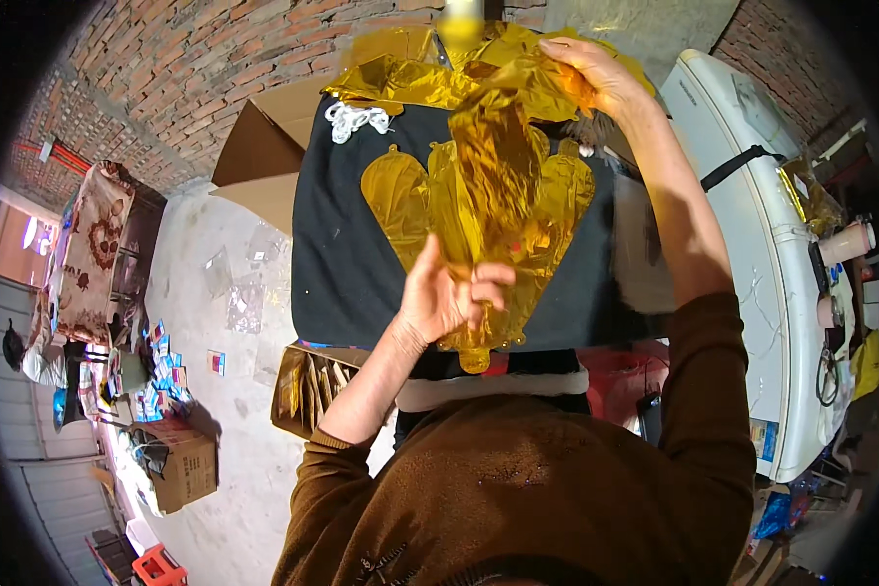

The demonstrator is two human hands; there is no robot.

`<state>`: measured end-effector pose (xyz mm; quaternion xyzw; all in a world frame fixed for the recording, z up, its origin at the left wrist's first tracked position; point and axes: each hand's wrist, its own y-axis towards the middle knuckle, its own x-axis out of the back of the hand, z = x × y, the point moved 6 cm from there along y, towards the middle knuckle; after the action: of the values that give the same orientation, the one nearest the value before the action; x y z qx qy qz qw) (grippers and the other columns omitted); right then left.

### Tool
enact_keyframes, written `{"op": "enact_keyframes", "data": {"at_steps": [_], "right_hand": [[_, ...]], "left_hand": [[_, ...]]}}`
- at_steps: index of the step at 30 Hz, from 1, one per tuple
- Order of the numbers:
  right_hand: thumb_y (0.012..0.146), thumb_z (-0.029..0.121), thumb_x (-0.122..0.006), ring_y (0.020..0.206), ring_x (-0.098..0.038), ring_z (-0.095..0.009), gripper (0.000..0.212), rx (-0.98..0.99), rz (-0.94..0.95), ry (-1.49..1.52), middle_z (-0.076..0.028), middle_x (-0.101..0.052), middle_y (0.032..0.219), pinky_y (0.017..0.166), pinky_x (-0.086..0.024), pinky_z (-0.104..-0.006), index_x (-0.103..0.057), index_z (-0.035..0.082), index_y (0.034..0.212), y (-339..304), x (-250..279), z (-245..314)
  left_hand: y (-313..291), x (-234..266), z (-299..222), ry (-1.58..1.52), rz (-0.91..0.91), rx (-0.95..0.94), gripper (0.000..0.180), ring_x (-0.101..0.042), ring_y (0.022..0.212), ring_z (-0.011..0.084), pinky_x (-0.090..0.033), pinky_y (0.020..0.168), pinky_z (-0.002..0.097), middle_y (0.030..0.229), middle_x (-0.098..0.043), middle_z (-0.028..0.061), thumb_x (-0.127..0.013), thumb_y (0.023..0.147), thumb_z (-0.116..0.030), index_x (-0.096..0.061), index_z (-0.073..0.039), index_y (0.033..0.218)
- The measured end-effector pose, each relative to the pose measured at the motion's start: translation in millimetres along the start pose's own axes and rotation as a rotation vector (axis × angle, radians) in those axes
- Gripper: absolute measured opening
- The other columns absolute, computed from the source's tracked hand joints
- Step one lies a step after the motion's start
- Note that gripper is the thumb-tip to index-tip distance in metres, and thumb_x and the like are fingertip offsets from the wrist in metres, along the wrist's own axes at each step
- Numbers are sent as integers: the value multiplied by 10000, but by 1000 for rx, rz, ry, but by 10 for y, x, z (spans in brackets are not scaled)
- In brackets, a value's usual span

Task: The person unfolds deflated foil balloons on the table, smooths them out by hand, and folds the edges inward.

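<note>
A flat gold foil balloon [396, 195] with a fan-like, crown-shaped outline lies on the black cloth. Its narrow tab points toward me. Above it a crumpled, folded sheet of gold foil [498, 127] is lifted, with my right hand [601, 80] closed on its far right part. My left hand [449, 298] lies over the lower part of the balloon, thumb apart from the loosely bent fingers. I see nothing held in it. More gold foil [391, 78] is heaped at the far edge of the black-covered table [342, 264].
White cord [356, 121] lies at the far left of the cloth. An open cardboard box [259, 146] stands left of the table, another box [303, 391] with upright packets below it. A white appliance [742, 254] stands on the right. Plastic wrappers [244, 303] lie on the floor.
</note>
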<state>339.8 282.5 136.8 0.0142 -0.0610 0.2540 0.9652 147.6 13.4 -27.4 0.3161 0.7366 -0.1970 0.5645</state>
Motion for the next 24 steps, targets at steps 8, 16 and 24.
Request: {"op": "enact_keyframes", "data": {"at_steps": [8, 16, 24], "right_hand": [[1046, 210, -585, 1150, -644, -130, 392, 341, -210, 388, -25, -667, 1290, 970, -529, -291, -587, 75, 1414, -579, 186, 530], [1054, 172, -544, 1204, -614, -162, 330, 647, -224, -193, -38, -670, 1292, 1070, -445, -317, -648, 45, 1340, -995, -54, 1027], [832, 116, -729, 1050, -660, -263, 151, 1145, -291, -1283, -74, -710, 918, 1073, -424, -534, -746, 61, 972, -1482, -1070, 605]], "left_hand": [[529, -182, -1054, 211, -112, -427, 303, -529, 1346, 420, -580, 965, 553, 1517, -463, 187, -603, 1019, -440, -650, -290, 1278], [1079, -463, -1095, 312, -133, -471, 454, -483, 1372, 427, -508, 1038, 611, 1426, -483, 177, -666, 968, -510, -576, -206, 1294], [1112, -879, -861, 483, -16, -345, 604, -546, 1313, 313, -486, 1075, 525, 1406, -562, 167, -598, 989, -568, -538, -147, 1417]]}}
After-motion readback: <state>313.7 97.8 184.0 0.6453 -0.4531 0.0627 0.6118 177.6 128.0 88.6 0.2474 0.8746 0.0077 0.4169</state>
